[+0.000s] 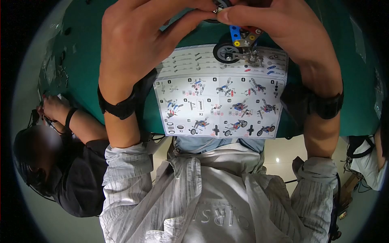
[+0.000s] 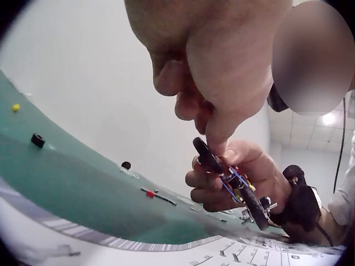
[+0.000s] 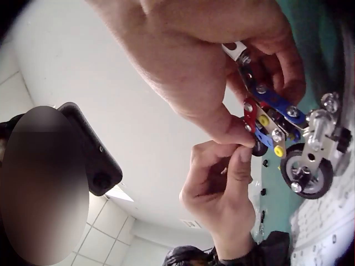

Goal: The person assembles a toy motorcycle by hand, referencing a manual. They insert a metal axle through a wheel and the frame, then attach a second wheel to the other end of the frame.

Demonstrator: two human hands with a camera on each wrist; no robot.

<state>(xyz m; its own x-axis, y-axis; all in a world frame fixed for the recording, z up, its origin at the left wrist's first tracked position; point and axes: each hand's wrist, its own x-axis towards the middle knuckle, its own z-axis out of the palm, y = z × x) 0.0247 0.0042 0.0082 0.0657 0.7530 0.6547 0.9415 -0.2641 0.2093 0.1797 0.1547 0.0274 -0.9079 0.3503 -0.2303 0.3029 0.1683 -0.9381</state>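
A small toy motorcycle [image 1: 246, 37], built of metal strips, blue, red and yellow parts and black wheels, is held above the printed sheet. My right hand [image 1: 279, 24] grips its frame, thumb on the near side and fingers curled behind. My left hand [image 1: 139, 34] pinches with thumb and index finger at the far wheel [image 2: 207, 155], right beside the right thumb; a tiny silver piece shows there. The other wheel [image 3: 307, 172] hangs free at the model's near end, with bolts and silver brackets about it. The left fingertips partly hide the far wheel.
An instruction sheet [image 1: 219, 105] with assembly pictures lies on the green table [image 1: 85, 60]. Small loose parts lie farther off, among them a black piece [image 2: 37, 140] and a strip with a red part [image 2: 151, 194]. Another person [image 1: 81, 170] sits at the left.
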